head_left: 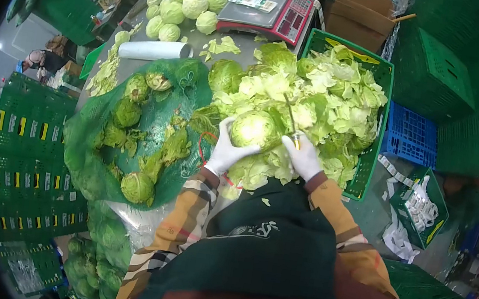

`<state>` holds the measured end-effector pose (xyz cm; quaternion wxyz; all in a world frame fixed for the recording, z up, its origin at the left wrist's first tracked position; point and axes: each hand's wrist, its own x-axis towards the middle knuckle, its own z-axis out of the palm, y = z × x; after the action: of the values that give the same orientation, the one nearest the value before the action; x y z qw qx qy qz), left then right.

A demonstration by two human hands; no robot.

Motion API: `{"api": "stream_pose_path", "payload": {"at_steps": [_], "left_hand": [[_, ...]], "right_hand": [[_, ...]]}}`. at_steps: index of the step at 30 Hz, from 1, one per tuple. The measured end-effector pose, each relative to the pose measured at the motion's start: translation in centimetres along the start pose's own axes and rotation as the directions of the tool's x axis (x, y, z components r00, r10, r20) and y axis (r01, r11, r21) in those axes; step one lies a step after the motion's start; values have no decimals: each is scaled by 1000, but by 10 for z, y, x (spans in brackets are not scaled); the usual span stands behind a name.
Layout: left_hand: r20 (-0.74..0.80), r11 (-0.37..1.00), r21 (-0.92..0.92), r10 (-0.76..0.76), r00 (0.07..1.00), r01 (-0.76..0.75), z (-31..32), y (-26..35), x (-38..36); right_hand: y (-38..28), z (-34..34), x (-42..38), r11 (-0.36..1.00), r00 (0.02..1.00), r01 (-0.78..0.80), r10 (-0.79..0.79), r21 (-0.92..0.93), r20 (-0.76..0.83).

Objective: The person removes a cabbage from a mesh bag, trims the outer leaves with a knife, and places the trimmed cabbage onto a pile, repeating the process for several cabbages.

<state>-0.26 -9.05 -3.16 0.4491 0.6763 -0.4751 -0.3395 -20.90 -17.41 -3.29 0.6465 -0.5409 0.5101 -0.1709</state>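
One pale green cabbage [252, 128] is held over loose leaves [261, 167], between the green mesh sack [83, 150] and the green crate [375, 158], its near left side clasped by the spread thumb and fingers of the white-gloved left hand [230, 150]. One knife [290, 114] is gripped by the handle in the closed right hand [303, 158], likewise gloved, just beside the cabbage, its blade directed away from the body. By the tabletop [246, 53] are also carried: discoloured heads [137, 188] on the sack, a white roll [153, 50], a red-framed scale [251, 15], and whole cabbages [195, 6] piled beside the scale.
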Motion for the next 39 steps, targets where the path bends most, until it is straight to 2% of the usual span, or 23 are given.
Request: {"api": "stream_pose_path", "payload": {"at_steps": [2,3,4,6,7,8,9,10,12,13,14,16,17,18,19,20,22,23,27,29,33,35,39], "left_hand": [[-52,965,-205,-176,983,162,2,-15,2],[-105,976,-164,-161,981,142,6,-16,0],[-112,976,-166,-163,980,144,9,-21,0],[-187,904,-342,-334,924,258,13,-21,2],[-189,902,-346,-336,923,257,10,-15,3],[-134,805,-508,-425,895,307,4,-10,3],[-61,676,-650,-502,863,347,-2,-3,4],[-37,639,-688,-504,863,344,-8,-12,8],[29,557,-753,-505,863,351,-23,-23,9],[20,556,-758,-503,864,342,-24,-23,7],[56,561,-749,-479,876,354,-25,-20,3],[94,566,-737,-454,886,368,-23,-5,2],[60,698,-598,-452,890,395,-16,12,3],[31,797,-438,-449,893,416,-8,20,2],[-216,964,-200,-218,952,175,8,1,14],[-214,962,-209,-223,951,178,17,-18,17],[-257,957,189,-169,951,221,22,9,22],[-228,951,230,-154,961,207,22,11,25],[-219,939,270,-156,963,214,22,3,26],[-189,954,243,-133,973,178,19,-3,27],[-163,961,234,-108,981,145,15,-2,26],[-182,963,218,-122,976,161,11,-3,28],[-204,971,161,-143,968,177,9,-6,26]], "right_hand": [[23,28,22,976,975,204,-210,-79,-77],[7,37,16,928,941,238,-294,-286,-169],[6,46,21,927,942,241,-295,-289,-161],[9,58,34,880,860,294,-413,-372,-298],[10,57,40,862,844,343,-457,-374,-279],[13,53,45,861,845,342,-457,-377,-277],[20,46,50,906,883,353,-405,-233,-239],[29,37,58,932,913,351,-361,-86,-188],[46,-1,79,963,954,58,-132,-264,-270],[55,-21,82,887,901,74,-255,-455,-351],[61,-35,81,778,831,61,-387,-625,-400],[38,-50,61,666,731,115,-559,-737,-390],[19,-52,48,654,699,248,-632,-715,-335],[8,-46,39,651,705,243,-628,-719,-330],[0,-37,31,646,751,326,-621,-690,-226],[-6,-26,27,641,778,408,-617,-651,-119],[-13,-7,25,610,833,422,-552,-671,22],[-15,2,27,574,816,447,-576,-687,49],[-28,16,35,497,872,401,-464,-769,154],[-25,16,46,469,851,493,-436,-733,294],[-28,15,60,514,873,472,-388,-716,297],[-28,15,68,579,835,544,-441,-607,328],[-33,26,68,577,854,509,-429,-639,293]]}}
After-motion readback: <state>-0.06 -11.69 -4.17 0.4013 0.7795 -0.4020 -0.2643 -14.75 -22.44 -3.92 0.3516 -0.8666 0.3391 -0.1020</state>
